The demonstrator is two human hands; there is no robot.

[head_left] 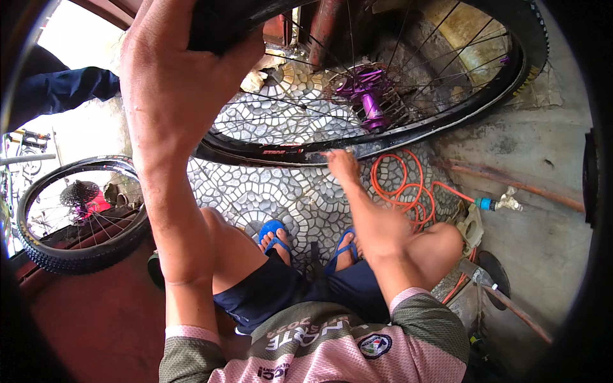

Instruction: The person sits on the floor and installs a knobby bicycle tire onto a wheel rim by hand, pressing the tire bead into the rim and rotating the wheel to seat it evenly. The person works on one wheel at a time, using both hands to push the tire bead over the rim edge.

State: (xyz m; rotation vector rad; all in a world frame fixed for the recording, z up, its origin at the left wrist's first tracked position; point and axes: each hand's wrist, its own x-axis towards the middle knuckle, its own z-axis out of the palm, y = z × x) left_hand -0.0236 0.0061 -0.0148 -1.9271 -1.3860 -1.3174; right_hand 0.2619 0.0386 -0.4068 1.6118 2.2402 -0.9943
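A bicycle wheel [479, 124] with a black tyre, thin spokes and a purple hub [370, 102] is tilted across the upper part of the head view. My left hand [185, 64] is raised close to the camera, its fingers wrapped round the tyre at the upper left; the fingertips are partly hidden. At the wheel's near edge, my right hand [345, 167] is closed against the tyre and rim, with a fingertip pointing left along it. Some blur lies on the right forearm.
A second wheel [76, 252] with a cassette leans at the left. An orange hose [402, 185] lies coiled on the pebble-patterned floor [249, 191], its blue and metal fitting [495, 203] near the right wall. A hammer-like tool [482, 277] is at lower right. A person's dark sleeve [70, 92] shows at upper left.
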